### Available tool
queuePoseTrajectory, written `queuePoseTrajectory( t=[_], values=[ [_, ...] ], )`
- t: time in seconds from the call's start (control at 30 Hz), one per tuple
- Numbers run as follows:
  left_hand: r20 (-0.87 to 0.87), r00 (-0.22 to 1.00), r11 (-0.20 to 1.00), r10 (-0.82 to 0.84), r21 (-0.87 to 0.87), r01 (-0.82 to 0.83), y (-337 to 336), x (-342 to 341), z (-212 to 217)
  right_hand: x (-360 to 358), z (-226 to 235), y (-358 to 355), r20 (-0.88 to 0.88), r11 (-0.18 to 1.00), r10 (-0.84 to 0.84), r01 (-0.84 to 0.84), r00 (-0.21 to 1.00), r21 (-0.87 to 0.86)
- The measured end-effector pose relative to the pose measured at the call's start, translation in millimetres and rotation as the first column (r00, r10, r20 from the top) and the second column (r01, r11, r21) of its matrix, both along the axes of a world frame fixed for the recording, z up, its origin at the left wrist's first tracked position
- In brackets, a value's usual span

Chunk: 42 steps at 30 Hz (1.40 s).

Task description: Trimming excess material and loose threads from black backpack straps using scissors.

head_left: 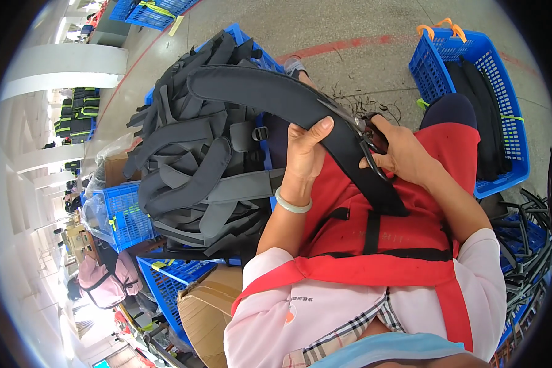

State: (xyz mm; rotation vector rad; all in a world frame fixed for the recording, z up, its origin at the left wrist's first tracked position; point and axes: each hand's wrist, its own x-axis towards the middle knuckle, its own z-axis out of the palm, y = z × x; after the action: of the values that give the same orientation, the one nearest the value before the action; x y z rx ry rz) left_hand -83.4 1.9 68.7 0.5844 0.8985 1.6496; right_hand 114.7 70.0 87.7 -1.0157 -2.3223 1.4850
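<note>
Long black padded strap (288, 101) arching across the frame's centre, your left hand (305, 153) clasping its middle, your right hand (402, 153) closed on small scissors (369, 147) at its edge, grey strap pile (196, 159) centre left, blue basket (472, 92) upper right, red apron (374, 227) below.

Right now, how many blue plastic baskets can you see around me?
6, possibly more hidden: top left, under the grey strap pile, upper right holding black straps, left, lower left, far right under loose strips.

Blue basket (497, 80) w/ dark strips sits far right of grey strap pile (196, 165); cardboard box (205, 313) just below pile.
</note>
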Motion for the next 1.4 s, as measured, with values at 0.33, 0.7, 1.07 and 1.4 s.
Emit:
queuePoseTrajectory(
  t=[0.33, 0.7, 1.07, 1.4],
  values=[
    [0.069, 0.998, 0.997, 0.015, 0.069, -0.02, 2, -11, -7, 4, -3, -4, -0.007, 0.999, -0.01, 0.01, 1.0, -0.038],
    [0.041, 0.997, 0.995, 0.072, 0.073, -0.075, 2, -14, -4, 4, 2, -8, -0.007, 0.999, -0.013, 0.013, 1.0, -0.046],
    [0.067, 0.998, 0.997, 0.0, 0.076, -0.005, 5, -5, 3, 1, 7, -2, 0.031, 1.0, -0.013, 0.013, 0.999, 0.015],
    [0.029, 1.0, 0.995, -0.008, 0.096, 0.005, 8, -9, 12, 2, 18, 4, 0.008, 0.999, -0.029, 0.029, 1.0, -0.017]
  ],
)
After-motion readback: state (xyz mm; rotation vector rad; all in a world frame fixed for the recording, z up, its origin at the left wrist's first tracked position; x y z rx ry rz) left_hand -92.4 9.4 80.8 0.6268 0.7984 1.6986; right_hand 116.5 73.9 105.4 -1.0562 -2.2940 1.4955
